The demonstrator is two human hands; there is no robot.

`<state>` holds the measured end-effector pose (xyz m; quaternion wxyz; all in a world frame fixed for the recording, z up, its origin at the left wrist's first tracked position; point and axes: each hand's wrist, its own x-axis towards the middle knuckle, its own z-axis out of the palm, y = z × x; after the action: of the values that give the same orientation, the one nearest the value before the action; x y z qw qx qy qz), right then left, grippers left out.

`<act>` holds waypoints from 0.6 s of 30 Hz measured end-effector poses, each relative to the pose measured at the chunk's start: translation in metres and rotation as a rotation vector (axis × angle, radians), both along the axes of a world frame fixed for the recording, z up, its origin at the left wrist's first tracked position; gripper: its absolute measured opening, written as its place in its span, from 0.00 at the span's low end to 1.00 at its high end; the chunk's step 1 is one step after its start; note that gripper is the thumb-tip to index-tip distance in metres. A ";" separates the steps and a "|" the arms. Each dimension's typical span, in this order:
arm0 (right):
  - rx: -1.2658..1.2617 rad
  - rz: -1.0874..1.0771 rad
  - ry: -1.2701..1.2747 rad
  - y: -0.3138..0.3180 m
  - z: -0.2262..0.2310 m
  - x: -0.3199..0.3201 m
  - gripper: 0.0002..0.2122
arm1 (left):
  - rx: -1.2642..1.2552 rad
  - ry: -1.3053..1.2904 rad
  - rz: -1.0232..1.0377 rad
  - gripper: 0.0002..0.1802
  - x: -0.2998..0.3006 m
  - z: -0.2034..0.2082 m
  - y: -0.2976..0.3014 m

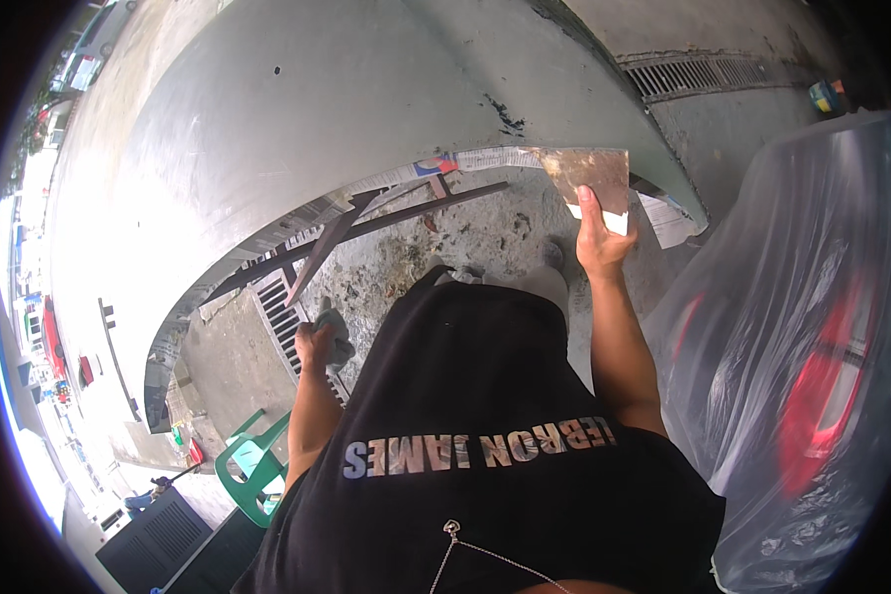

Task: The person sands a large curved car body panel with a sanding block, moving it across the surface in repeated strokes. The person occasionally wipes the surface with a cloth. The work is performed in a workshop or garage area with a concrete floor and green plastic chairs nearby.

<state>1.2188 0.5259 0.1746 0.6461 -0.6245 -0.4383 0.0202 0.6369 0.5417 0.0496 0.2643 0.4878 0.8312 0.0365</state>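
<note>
A large grey-primed car body panel arches across the space before me, with newspaper strips along its curved lower edge. My right hand grips a flat, worn brown piece that looks like sandpaper, thumb on its face, and holds it up by the panel's edge. The fingers behind it are hidden. Low on the left, my left hand is closed around a crumpled grey rag, apart from the panel. Small dark chipped marks show on the panel's surface.
Dark metal stand bars run beneath the panel over stained concrete. To the right, clear plastic sheeting covers something red. A green plastic chair stands at lower left, near dark boxes. Floor grates lie at upper right and beside my left hand.
</note>
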 end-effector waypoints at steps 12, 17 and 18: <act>0.016 0.038 -0.050 0.002 0.030 0.003 0.06 | -0.011 0.058 -0.042 0.39 -0.060 -0.028 0.001; 0.028 0.012 -0.092 0.008 0.029 0.000 0.06 | -0.075 0.017 -0.062 0.39 -0.040 -0.030 0.013; 0.034 0.008 -0.064 0.009 0.028 -0.003 0.06 | -0.086 0.027 -0.073 0.39 -0.038 -0.029 0.014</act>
<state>1.2161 0.5349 0.2028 0.6421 -0.6121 -0.4615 -0.0048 0.5991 0.5556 0.0208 0.2750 0.5064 0.8172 -0.0156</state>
